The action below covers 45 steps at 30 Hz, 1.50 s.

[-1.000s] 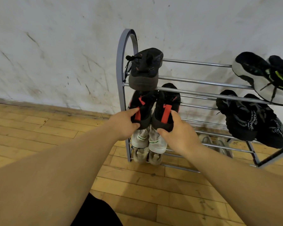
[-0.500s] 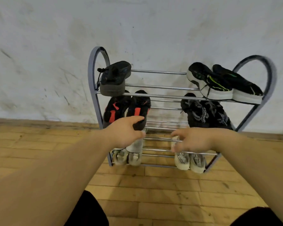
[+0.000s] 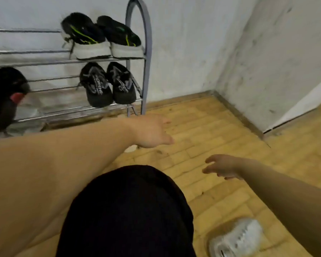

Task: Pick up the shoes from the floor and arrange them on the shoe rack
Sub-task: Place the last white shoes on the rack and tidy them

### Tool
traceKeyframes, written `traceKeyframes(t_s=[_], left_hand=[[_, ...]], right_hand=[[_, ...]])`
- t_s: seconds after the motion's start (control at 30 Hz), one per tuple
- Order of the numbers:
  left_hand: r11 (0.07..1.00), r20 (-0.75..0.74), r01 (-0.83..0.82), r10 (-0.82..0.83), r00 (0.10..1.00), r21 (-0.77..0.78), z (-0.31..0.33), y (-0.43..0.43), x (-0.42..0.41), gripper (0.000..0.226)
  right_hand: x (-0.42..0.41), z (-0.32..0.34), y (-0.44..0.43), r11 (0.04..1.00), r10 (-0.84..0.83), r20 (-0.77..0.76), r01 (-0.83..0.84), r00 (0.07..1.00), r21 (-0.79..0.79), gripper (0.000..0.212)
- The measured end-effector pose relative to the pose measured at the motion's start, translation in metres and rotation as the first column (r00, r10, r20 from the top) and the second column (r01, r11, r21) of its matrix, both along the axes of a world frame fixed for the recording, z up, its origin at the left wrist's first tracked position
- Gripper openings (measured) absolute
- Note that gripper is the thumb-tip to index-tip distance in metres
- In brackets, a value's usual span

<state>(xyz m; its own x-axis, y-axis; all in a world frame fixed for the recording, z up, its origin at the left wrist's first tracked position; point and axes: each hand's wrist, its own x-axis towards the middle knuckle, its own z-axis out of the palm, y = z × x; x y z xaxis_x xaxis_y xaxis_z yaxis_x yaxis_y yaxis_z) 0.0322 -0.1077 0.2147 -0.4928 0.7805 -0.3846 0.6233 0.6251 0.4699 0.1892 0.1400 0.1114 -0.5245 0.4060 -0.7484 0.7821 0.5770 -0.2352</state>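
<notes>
At the far left edge, a black shoe with red tabs [image 3: 6, 93] sits on the middle tier of the shoe rack [image 3: 147, 52], blurred and partly cut off. Further right, on the top tier, a pair of black sneakers with green stripes [image 3: 93, 37] and white soles lies side by side, the two shoes touching. Below them, on the middle tier, a pair of black lettered shoes [image 3: 98, 88] slants down toward the front rail, just beside the rack's arched grey end frame.

The left hand [image 3: 150, 132] reaches out above the wooden floor [image 3: 211, 127], near the rack's right foot. Its fingers are loosely extended and it holds nothing. A small pale thing [image 3: 131, 149] peeks out beneath it, and I cannot tell what it is. A black-clad knee [image 3: 128, 210] fills the lower middle.

To its right, the right hand [image 3: 222, 167] hangs low over the floor, palm down, fingers spread and relaxed, gripping nothing. Near the bottom edge a white shoe [image 3: 235, 238] lies on the floor, blurred and well apart from both hands. Scuffed white walls [image 3: 267, 62] meet in a corner at the right.
</notes>
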Motion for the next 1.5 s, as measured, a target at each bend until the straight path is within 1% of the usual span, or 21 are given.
traceKeyframes(t_s=[0.1,0.17,0.3,0.37,0.43,0.5,0.57,0.63,0.7,0.73,0.77,0.87,0.93,1.0,1.1,1.2,1.27,1.33,1.37,1.43,1.5], left_hand=[[0.973,-0.123,0.221,-0.229,0.966,-0.069,0.004,0.067,0.026,0.082],[0.93,-0.145,0.35,-0.364,0.92,-0.112,0.005,0.105,0.053,0.084],[0.818,-0.048,0.55,-0.564,0.825,-0.168,-0.033,0.146,0.1,0.087],[0.753,0.016,0.611,-0.626,0.779,-0.243,-0.057,0.151,0.112,0.09],[0.703,0.072,0.629,-0.646,0.76,-0.331,-0.072,0.149,0.114,0.091],[0.703,0.087,0.611,-0.627,0.774,-0.363,-0.076,0.147,0.11,0.09],[0.726,0.076,0.584,-0.601,0.795,-0.364,-0.075,0.147,0.104,0.089],[0.759,0.071,0.55,-0.564,0.823,-0.348,-0.072,0.148,0.096,0.089],[0.801,0.066,0.507,-0.515,0.855,-0.317,-0.067,0.146,0.088,0.088],[0.822,0.059,0.486,-0.493,0.868,-0.297,-0.064,0.146,0.084,0.088],[0.84,0.046,0.465,-0.472,0.88,-0.279,-0.06,0.144,0.079,0.088],[0.895,-0.001,0.383,-0.394,0.919,-0.228,-0.045,0.131,0.062,0.088],[0.926,0.006,0.317,-0.322,0.947,-0.207,-0.032,0.113,0.048,0.088],[0.951,0.021,0.241,-0.242,0.97,-0.195,-0.013,0.089,0.033,0.087],[0.988,0.03,0.109,-0.106,0.994,-0.108,0.017,0.032,0.005,0.083],[0.997,0.005,-0.017,0.017,1.0,-0.079,0.041,-0.049,-0.02,0.085],[0.989,-0.022,-0.116,0.114,0.993,-0.091,0.052,-0.114,-0.033,0.095],[0.967,-0.017,-0.235,0.235,0.972,-0.096,0.059,-0.18,-0.041,0.103],[0.949,-0.01,-0.303,0.303,0.953,-0.094,0.061,-0.213,-0.043,0.102],[0.89,0.018,-0.451,0.453,0.891,-0.07,0.06,-0.28,-0.041,0.09],[0.796,0.03,-0.605,0.605,0.795,-0.022,0.052,-0.344,-0.033,0.085]], right_hand=[[0.058,-0.049,0.021,0.993,-0.113,0.089,0.114,0.99,-0.01,0.074],[0.095,-0.083,0.03,0.979,-0.196,0.159,0.201,0.968,-0.017,0.08],[0.151,-0.141,0.032,0.943,-0.33,0.243,0.331,0.912,0.038,0.093],[0.172,-0.166,0.023,0.928,-0.368,0.296,0.368,0.881,0.058,0.096],[0.186,-0.196,0.012,0.884,-0.461,0.319,0.461,0.828,0.081,0.105],[0.189,-0.216,-0.001,0.839,-0.539,0.26,0.537,0.801,0.085,0.107],[0.184,-0.222,-0.013,0.781,-0.618,0.211,0.621,0.757,0.062,0.108],[0.179,-0.222,-0.021,0.685,-0.725,0.151,0.727,0.672,0.053,0.107],[0.177,-0.219,-0.025,0.622,-0.781,0.109,0.782,0.615,0.042,0.103],[0.176,-0.218,-0.024,0.613,-0.789,0.082,0.79,0.609,0.026,0.101],[0.172,-0.213,-0.023,0.627,-0.777,0.073,0.778,0.625,0.017,0.099],[0.139,-0.169,-0.019,0.701,-0.711,-0.022,0.705,0.703,-0.106,0.087],[0.109,-0.127,-0.018,0.771,-0.621,-0.093,0.585,0.778,-0.253,0.081],[0.078,-0.078,-0.021,0.827,-0.52,-0.164,0.446,0.838,-0.343,0.07],[0.03,0.001,-0.036,0.886,-0.36,-0.259,0.241,0.896,-0.397,0.052],[-0.021,0.07,-0.071,0.912,-0.11,-0.281,-0.015,0.953,-0.409,0.043],[-0.06,0.106,-0.112,0.914,0.077,-0.291,-0.184,0.954,-0.361,0.045],[-0.097,0.129,-0.165,0.895,0.254,-0.286,-0.336,0.924,-0.293,0.05],[-0.113,0.137,-0.195,0.876,0.335,-0.272,-0.405,0.902,-0.264,0.05],[-0.142,0.143,-0.255,0.815,0.487,-0.249,-0.538,0.837,-0.216,0.053],[-0.165,0.143,-0.317,0.723,0.638,-0.227,-0.674,0.736,-0.15,0.058]])
